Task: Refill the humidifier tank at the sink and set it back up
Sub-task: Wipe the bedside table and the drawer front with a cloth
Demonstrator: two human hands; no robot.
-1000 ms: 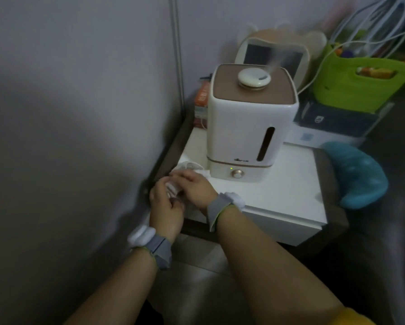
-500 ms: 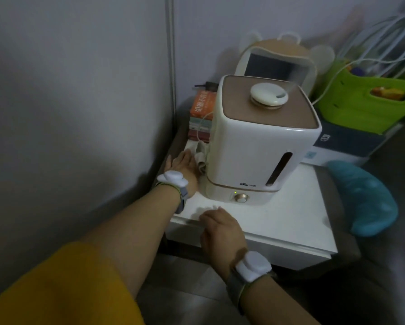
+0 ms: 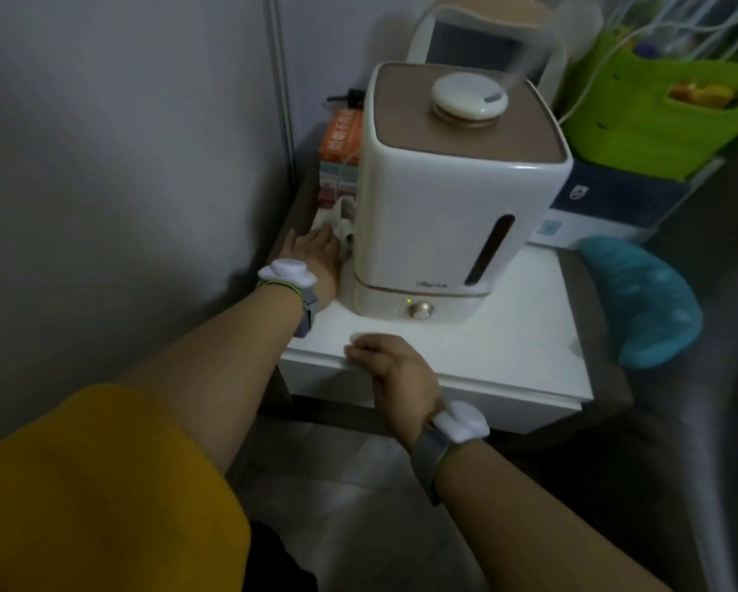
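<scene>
1. Humidifier (image 3: 452, 194): it stands upright on your white counter (image 3: 508, 356), beyond both hands, green light lit, mist rising from its cap (image 3: 470, 96).
2. Right hand (image 3: 397, 373): it rests at the counter's front edge, fingers curled and close together, holding nothing visible.
3. Left hand (image 3: 316, 258): it lies flat beside the humidifier's left side; your fingers reach a bundled white cord (image 3: 341, 220) there, and whether they pinch it cannot be told.
4. Boxes (image 3: 341, 160): stacked behind that cord, against the wall.
5. Green basket (image 3: 658, 117): farthest right, on a dark box.
</scene>
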